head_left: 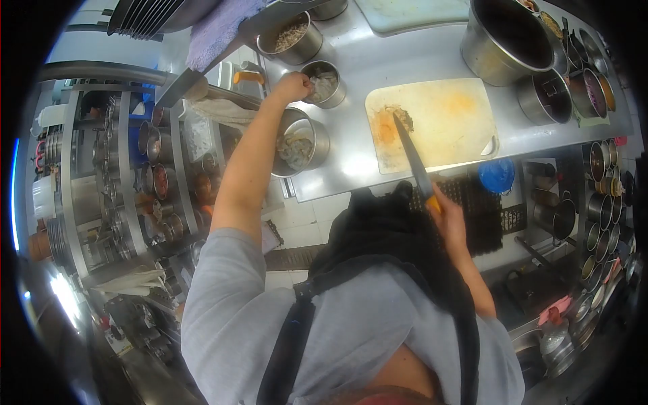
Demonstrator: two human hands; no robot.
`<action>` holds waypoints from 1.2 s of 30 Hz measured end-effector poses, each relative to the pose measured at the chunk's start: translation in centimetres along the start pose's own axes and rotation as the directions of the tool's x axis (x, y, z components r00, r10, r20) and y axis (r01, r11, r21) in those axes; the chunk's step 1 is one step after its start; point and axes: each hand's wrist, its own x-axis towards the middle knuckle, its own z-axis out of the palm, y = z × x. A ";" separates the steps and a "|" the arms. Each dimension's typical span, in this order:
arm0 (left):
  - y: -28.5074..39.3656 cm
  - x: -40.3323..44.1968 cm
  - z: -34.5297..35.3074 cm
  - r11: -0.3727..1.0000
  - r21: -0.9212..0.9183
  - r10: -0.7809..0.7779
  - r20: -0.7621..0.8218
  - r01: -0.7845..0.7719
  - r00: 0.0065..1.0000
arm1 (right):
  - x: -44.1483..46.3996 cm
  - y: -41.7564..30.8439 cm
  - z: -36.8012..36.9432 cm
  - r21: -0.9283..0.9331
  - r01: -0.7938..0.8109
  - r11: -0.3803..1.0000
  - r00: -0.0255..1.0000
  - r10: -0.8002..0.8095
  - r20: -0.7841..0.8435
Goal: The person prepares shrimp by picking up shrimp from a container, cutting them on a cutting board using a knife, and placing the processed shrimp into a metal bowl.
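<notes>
My left hand [293,88] reaches over the near-left rim of a small steel pot [333,102], its fingers curled together against pale, translucent pieces that look like raw shrimp [325,82]. What the fingertips pinch, if anything, is hidden. In my right hand [448,217] is a kitchen knife [416,160] with an orange handle. Its blade lies over the near edge of a stained white cutting board [445,152], the tip touching a small heap of chopped brownish bits [403,119]. Below my left forearm, another steel pot [320,143] holds more shrimp-like pieces.
Behind the left pots, a steel pot [307,47] holds small beige chopped pieces. Large steel pots [496,64] line the counter's right side. A pale board [405,17] lies at the back. Shelves of containers stand left, and a blue basin [496,176] sits under the counter.
</notes>
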 end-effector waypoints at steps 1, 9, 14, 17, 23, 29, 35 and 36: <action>-0.1 0.0 -0.1 1.000 0.000 0.000 0.001 0.000 1.000 | 0.0 -0.2 -0.1 0.000 -0.001 1.000 1.000 0.001 0.000; -2.3 0.5 0.0 0.999 -0.028 -0.042 -0.015 0.042 0.999 | 0.2 -0.1 -0.1 0.030 -0.038 0.999 0.999 0.037 0.029; -2.3 0.3 0.3 0.999 0.033 -0.023 -0.041 0.024 0.999 | 0.1 -0.7 -0.3 0.023 -0.051 0.998 0.998 0.050 0.028; -1.6 -0.1 0.3 0.998 0.068 -0.006 -0.036 0.009 0.999 | 0.2 -0.8 -0.3 0.026 -0.055 0.998 0.998 0.054 0.031; -1.3 0.2 0.6 0.994 0.108 0.013 0.002 -0.013 1.000 | 0.1 -0.4 -0.1 0.037 -0.055 0.998 0.998 0.054 0.030; 0.0 0.3 1.0 0.973 0.230 -0.010 0.031 0.003 0.999 | 0.1 -0.7 -0.2 0.035 -0.072 0.997 0.997 0.071 0.025; -0.1 0.7 1.4 0.977 0.211 0.024 0.033 -0.030 0.999 | 0.1 -0.7 -0.2 0.042 -0.068 0.997 0.998 0.068 0.013; 0.0 0.8 1.4 0.972 0.231 0.021 0.039 -0.029 0.999 | 0.1 -0.7 -0.2 0.060 -0.081 0.995 0.997 0.080 0.021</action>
